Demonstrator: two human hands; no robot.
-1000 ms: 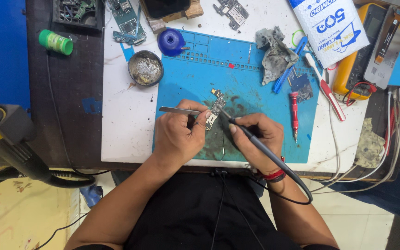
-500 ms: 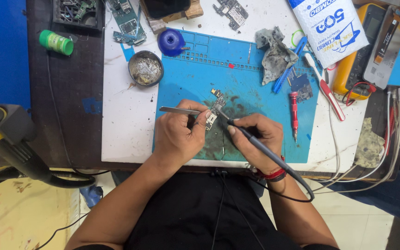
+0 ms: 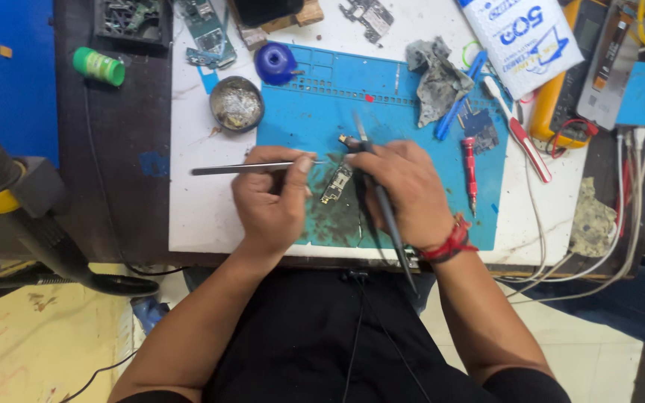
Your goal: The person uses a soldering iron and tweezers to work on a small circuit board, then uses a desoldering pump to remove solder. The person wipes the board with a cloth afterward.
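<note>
**Both hands over the small board on the mat**

I see the blue rubber work mat [image 3: 412,82] across the white table [image 3: 195,216]. My right hand [image 3: 404,194] has its fingers wrapped round a black corded soldering iron [image 3: 378,201], tip pointing away. My left hand [image 3: 274,198] pinches thin steel tweezers [image 3: 244,169] lying level. Between the hands, on the mat, lies the small narrow circuit board [image 3: 336,184].
</note>
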